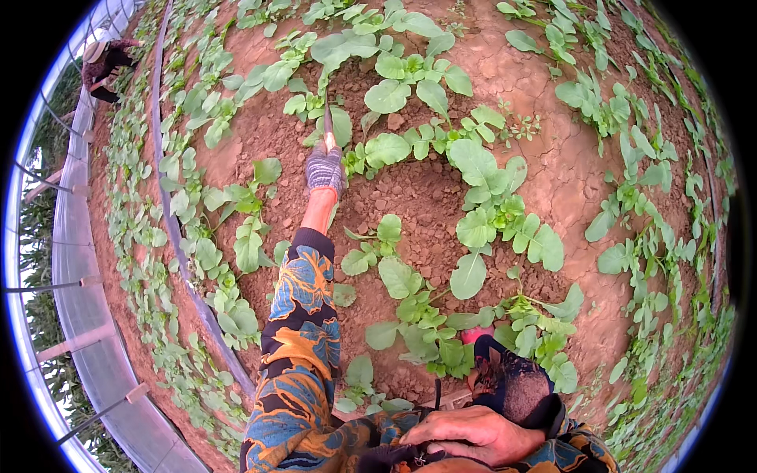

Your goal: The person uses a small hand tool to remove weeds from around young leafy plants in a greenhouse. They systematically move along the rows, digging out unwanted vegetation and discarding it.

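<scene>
My left hand (324,169), in a grey knitted glove, reaches forward and grips the light handle of a slim hand tool (328,123). The tool's dark metal shaft runs forward among leaves, and its far end is hidden beneath them. Leafy green seedlings (388,96) grow beside it in loosened brown soil (414,201). Bare, my right hand (479,434) rests near my body at the bottom, its fingers bent over dark cloth; whether it holds anything is unclear. A pink shoe (476,334) shows partly under leaves in front of it.
Rows of leafy plants (615,106) run along both sides. A flat drip hose (171,222) lies along the left row. At far left stands a plastic-film greenhouse wall (80,254) with metal hoops. Another person (106,66) in a hat bends over the plants at upper left.
</scene>
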`<state>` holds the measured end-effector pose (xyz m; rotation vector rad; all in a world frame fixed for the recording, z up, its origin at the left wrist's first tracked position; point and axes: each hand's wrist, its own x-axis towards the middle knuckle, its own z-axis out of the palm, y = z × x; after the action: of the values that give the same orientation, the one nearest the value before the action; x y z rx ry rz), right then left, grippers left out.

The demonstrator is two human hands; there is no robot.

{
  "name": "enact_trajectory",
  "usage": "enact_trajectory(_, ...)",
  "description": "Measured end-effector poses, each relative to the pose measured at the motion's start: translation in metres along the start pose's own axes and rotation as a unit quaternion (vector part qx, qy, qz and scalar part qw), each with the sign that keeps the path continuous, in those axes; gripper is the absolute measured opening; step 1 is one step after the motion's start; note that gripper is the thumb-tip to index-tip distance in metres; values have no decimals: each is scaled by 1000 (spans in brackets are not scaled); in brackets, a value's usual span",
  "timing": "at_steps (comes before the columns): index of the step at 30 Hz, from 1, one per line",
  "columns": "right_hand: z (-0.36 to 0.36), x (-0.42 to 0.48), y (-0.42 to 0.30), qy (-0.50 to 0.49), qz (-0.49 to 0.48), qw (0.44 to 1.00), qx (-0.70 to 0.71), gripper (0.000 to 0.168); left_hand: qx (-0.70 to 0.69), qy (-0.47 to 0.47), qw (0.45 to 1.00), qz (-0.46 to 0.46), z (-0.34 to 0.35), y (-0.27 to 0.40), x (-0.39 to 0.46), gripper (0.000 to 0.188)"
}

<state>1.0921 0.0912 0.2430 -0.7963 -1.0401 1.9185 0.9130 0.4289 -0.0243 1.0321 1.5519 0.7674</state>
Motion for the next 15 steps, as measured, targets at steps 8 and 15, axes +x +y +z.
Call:
enact_trajectory(8, 0, 9, 0, 3, 6, 1000, 3, 21, 241, 38, 961, 134, 18, -7, 68, 28)
enact_trajectory(15, -1, 11, 4, -48, 46, 997, -36, 29, 281, 98, 929, 219, 4, -30, 12, 31)
